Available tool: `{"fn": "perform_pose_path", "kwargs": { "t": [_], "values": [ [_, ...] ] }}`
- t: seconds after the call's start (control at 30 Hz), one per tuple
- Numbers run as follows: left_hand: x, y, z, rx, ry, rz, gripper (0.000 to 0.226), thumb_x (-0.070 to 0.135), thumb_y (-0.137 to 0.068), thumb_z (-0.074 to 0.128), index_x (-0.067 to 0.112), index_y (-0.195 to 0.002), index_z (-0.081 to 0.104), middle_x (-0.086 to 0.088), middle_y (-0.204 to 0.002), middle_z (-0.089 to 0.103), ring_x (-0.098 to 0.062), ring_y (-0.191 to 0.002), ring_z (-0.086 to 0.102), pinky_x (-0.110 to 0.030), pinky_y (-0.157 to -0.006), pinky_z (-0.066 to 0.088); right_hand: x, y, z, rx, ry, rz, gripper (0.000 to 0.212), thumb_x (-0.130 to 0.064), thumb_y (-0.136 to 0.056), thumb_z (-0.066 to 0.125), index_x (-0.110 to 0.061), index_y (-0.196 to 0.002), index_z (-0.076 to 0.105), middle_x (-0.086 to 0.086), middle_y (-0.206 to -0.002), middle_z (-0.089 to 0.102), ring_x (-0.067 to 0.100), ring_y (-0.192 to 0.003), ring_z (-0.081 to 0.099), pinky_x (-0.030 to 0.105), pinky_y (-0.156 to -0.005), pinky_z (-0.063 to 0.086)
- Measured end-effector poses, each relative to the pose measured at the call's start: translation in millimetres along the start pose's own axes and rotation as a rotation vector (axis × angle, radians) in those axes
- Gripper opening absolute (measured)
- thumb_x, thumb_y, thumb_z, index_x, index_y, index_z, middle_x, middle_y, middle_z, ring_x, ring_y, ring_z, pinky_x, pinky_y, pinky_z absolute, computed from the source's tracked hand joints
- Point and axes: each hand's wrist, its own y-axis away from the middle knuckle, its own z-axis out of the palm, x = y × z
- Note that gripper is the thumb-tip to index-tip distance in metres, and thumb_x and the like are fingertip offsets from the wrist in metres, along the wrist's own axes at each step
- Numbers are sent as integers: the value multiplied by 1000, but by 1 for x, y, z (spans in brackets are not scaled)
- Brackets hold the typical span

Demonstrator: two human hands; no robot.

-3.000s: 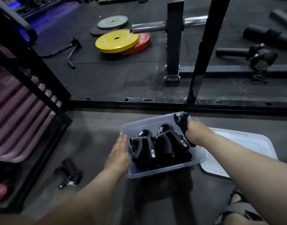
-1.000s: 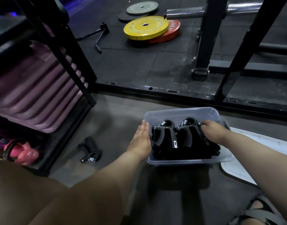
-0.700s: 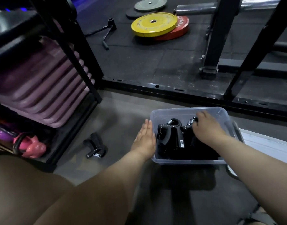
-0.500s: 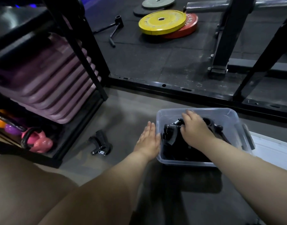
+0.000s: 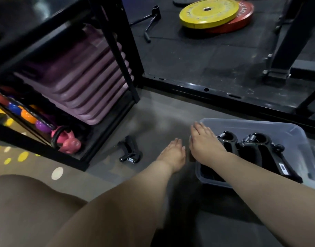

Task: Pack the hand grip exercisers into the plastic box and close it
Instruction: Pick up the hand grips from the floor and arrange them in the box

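A clear plastic box (image 5: 270, 124) stands on the floor at right, holding several black hand grip exercisers (image 5: 260, 148). One more black exerciser (image 5: 130, 152) lies loose on the floor to the left of the box. My right hand (image 5: 204, 141) reaches over the box's left wall, fingers spread, with nothing visibly in it. My left hand (image 5: 174, 154) lies flat and open just outside that wall, between the box and the loose exerciser.
A black rack (image 5: 117, 50) at left holds stacked purple step platforms (image 5: 85, 81), a pink kettlebell (image 5: 69, 141) and coloured dumbbells. Yellow (image 5: 208, 12) and red weight plates lie on the black mat behind a squat rack frame (image 5: 215, 93). My leg fills the lower left.
My right hand left the exercisers in the box and moved left across its wall. My left hand slid off the box toward the floor. The view swung left.
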Motion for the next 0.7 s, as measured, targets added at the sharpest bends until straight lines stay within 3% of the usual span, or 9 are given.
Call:
{"fn": "perform_pose_path", "kwargs": {
  "t": [0.2,0.33,0.4,0.47,0.53,0.63,0.7],
  "values": [
    [-53,-15,-28,-51,-60,-215,44,30,-104,29,6,-137,44,-17,-145,43,-35,-133,43,-39,-109,34,-3,-19,12,-6,74,-3,59,-28,-102,26,-5,-155,12,9,-164,3,24,-151,-4,38,-122,-2],
    [-90,-20,-40,-88,-98,-393,42,25,-97,39,11,-136,45,-14,-143,45,-35,-129,47,-42,-107,38,-3,-23,22,22,146,3,58,-25,-102,25,-5,-155,12,9,-164,1,26,-151,-9,39,-122,-5],
    [-106,-20,-42,-111,-93,-461,44,25,-95,41,12,-137,44,-14,-144,44,-37,-130,46,-43,-108,37,-2,-24,33,77,159,8,56,-22,-101,27,-2,-153,22,11,-163,11,30,-151,-4,43,-121,-1],
    [-121,-21,-42,-119,-60,-512,46,28,-93,43,14,-137,44,-13,-145,43,-39,-129,46,-46,-109,37,-1,-26,43,148,184,12,56,-20,-94,29,4,-143,42,18,-155,33,37,-148,14,49,-119,11],
    [-136,-23,-36,-88,-10,-561,49,30,-92,45,15,-139,43,-13,-148,39,-39,-130,44,-47,-110,36,1,-27,48,183,201,3,57,-20,-88,32,7,-134,52,21,-146,45,41,-144,25,53,-116,20],
    [-151,-18,-23,-55,21,-641,55,31,-95,46,13,-146,32,-11,-161,8,-35,-144,23,-45,-118,22,2,-26,48,190,247,-14,50,-9,-86,50,8,-132,53,23,-146,44,43,-144,21,56,-116,20],
    [-157,-15,-13,-59,39,-689,62,30,-96,45,15,-152,21,-11,-163,-1,-34,-147,13,-44,-120,14,2,-25,48,174,266,-16,52,-7,-83,58,7,-134,52,22,-148,42,43,-145,18,56,-117,19]
  ]
}}
